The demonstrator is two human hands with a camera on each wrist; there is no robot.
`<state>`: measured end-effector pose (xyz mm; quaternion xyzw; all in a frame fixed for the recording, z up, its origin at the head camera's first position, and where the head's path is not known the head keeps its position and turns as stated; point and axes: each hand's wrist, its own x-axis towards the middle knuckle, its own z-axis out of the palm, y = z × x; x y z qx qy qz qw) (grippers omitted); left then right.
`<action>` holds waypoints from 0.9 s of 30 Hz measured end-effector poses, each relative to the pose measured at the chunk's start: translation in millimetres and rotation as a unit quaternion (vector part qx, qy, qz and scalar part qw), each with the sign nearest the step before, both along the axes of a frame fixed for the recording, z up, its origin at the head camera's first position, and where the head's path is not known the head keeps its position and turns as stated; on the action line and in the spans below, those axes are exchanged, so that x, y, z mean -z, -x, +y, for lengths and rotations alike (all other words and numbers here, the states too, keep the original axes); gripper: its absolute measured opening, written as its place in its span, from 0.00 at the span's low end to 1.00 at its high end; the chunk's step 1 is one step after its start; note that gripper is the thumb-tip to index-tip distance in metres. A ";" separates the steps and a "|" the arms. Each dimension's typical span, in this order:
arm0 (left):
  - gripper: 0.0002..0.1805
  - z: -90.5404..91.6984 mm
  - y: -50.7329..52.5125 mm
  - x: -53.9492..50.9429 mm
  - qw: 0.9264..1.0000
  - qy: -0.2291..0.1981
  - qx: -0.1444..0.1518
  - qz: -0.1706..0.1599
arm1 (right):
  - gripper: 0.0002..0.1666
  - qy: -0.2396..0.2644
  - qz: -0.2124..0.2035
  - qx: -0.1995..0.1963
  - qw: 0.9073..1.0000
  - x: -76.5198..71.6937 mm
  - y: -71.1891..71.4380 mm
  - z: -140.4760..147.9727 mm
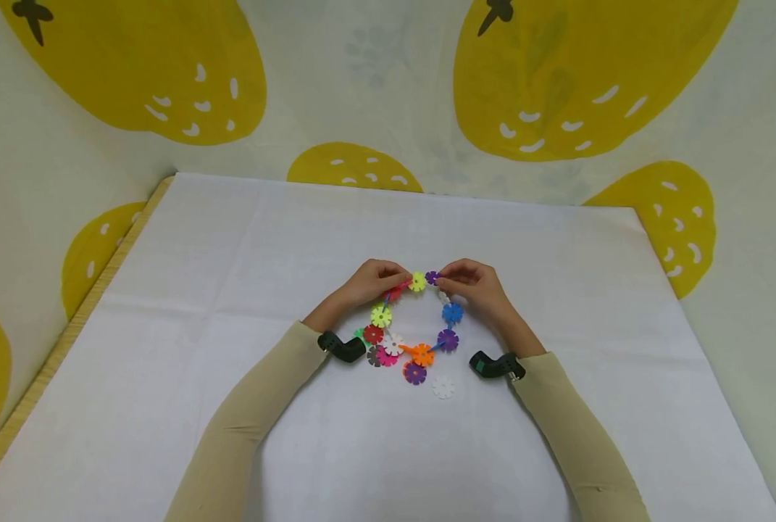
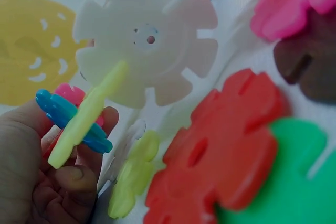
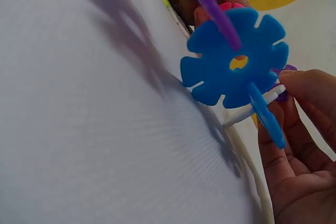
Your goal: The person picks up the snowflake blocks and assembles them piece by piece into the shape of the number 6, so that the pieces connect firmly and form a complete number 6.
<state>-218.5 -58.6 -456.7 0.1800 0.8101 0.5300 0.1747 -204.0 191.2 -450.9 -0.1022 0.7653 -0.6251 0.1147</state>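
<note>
Notched plastic snowflake discs are joined in a ring-like chain [image 1: 448,340] over the white cloth. My left hand [image 1: 376,281] pinches the chain's far left part, by a pinkish-red disc [image 1: 395,293] and beside a yellow disc [image 1: 416,282]. Across from it, my right hand [image 1: 479,285] pinches a purple disc [image 1: 432,278] between thumb and fingers. Whether the purple and yellow discs touch, I cannot tell. In the right wrist view, a blue disc [image 3: 210,72] and a white disc seen edge-on [image 3: 247,113] sit close to the right fingers. The left fingertips are partly hidden behind discs in the left wrist view.
Loose discs lie at the near side: a white one [image 1: 443,387], a purple one [image 1: 415,373] and a dark grey one [image 1: 374,356]. A green disc [image 1: 359,334] shows beside the chain. White cloth [image 1: 388,449] covers the table, with a patterned curtain behind.
</note>
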 end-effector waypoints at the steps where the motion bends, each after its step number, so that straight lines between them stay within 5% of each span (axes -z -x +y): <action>1: 0.15 0.0 0.0 0.0 1.000 -0.004 -0.001 -0.002 | 0.15 -0.001 0.002 -0.006 1.000 0.6 0.1 0.5; 27: 0.14 -2.5 -1.1 -2.0 0.999 -0.027 0.006 -0.016 | 0.05 0.018 0.063 -0.034 0.997 5.3 -1.9 -4.0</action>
